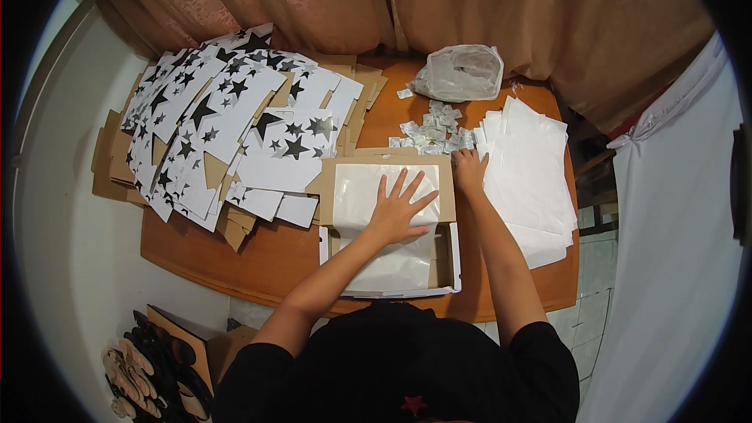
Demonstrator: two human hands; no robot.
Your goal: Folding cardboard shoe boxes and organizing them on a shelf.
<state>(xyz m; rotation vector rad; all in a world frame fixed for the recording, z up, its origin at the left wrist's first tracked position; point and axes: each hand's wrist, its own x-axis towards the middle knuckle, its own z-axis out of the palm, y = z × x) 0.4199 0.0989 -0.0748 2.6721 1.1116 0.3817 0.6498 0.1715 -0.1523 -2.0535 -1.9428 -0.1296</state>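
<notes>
An open cardboard box [323,247] lies in front of me, its lid folded back to the far side. White, slightly glossy paper [407,270] lines the box and runs up over the lid. My left hand [395,215] presses on this paper, palm down and fingers spread. Right of the lid, my right hand [470,171] has its fingers bent at the near edge of a pile of small clear-and-white sachets [440,121]. Its fingertips close on a sachet [468,139] at the pile's edge, partly hidden by the fingers.
Flat boxes with black stars [207,121] pile up at the table's left. A stack of white paper sheets [529,176] lies on the right. Behind the sachets rests a clear plastic bag [462,74]. Brown curtains [470,0] hang along the far edge; shoes [137,372] stand at lower left.
</notes>
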